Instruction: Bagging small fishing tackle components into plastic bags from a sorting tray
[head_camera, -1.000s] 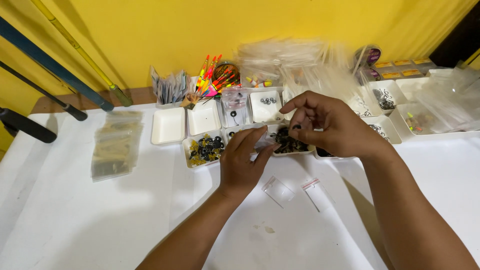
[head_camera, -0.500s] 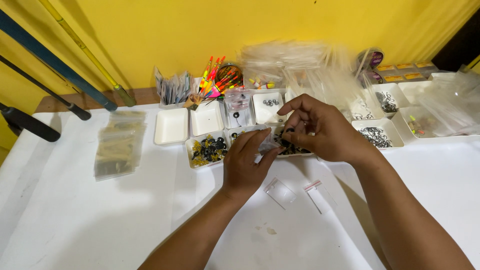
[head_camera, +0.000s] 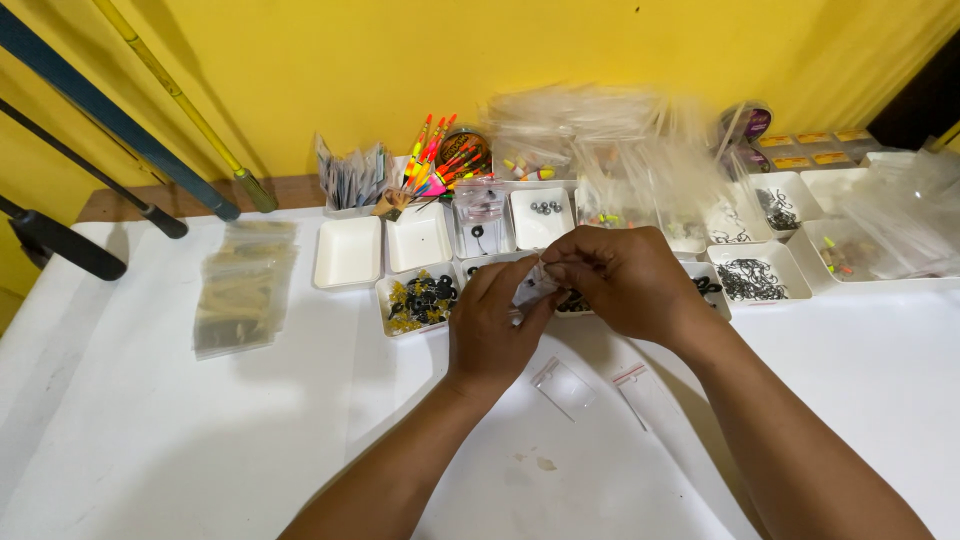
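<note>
Both the left hand (head_camera: 490, 330) and the right hand (head_camera: 620, 280) pinch one small clear bag (head_camera: 530, 290) between their fingers, above small white trays (head_camera: 348, 252) on the white surface (head_camera: 150, 430).

Both forearms reach in from the near edge of the tabletop and meet toward its far edge. The left hand (head_camera: 490, 325) is raised, fingers curled upward in a pinch. The right hand (head_camera: 625, 280) arches over it, knuckles up, fingertips meeting the left's.
</note>
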